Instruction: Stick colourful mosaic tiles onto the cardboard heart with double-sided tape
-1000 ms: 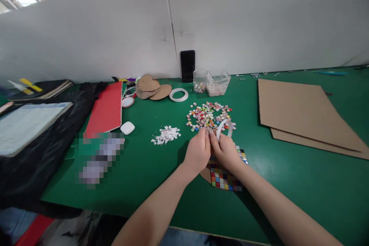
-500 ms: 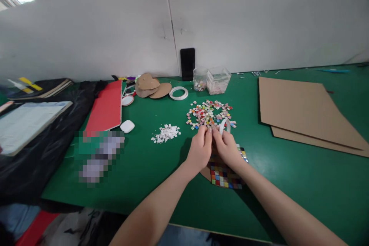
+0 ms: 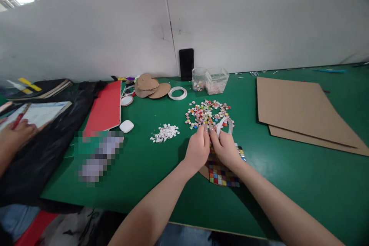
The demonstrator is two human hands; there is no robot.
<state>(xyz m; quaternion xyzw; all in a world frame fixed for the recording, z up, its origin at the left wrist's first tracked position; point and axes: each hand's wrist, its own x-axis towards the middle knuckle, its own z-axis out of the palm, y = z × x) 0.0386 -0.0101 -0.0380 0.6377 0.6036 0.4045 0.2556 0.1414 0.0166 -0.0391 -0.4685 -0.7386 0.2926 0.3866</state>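
My left hand (image 3: 198, 147) and my right hand (image 3: 225, 149) meet at the fingertips, both closed in a pinch. What sits between the fingertips is too small to make out. A roll of white tape (image 3: 219, 126) stands upright in my right hand, against the fingers. Beneath my hands lies a piece of cardboard (image 3: 204, 172) partly covered with rows of coloured mosaic tiles (image 3: 220, 177); my hands hide much of it. Just beyond my fingertips is a spread of loose coloured tiles (image 3: 205, 112).
Left of my hands lie white scraps (image 3: 165, 133) and a white rounded case (image 3: 126, 126). Behind are cardboard discs (image 3: 160, 90), another tape roll (image 3: 171, 95), clear containers (image 3: 215, 82) and a phone (image 3: 186, 64). Cardboard sheets (image 3: 291, 102) lie right. Another person's hand (image 3: 21, 132) holds a red pen.
The tape roll in my right hand has turned so its ring shows wider. My hands remain pinched together. Another person's hand with a red pen has come in at the left.
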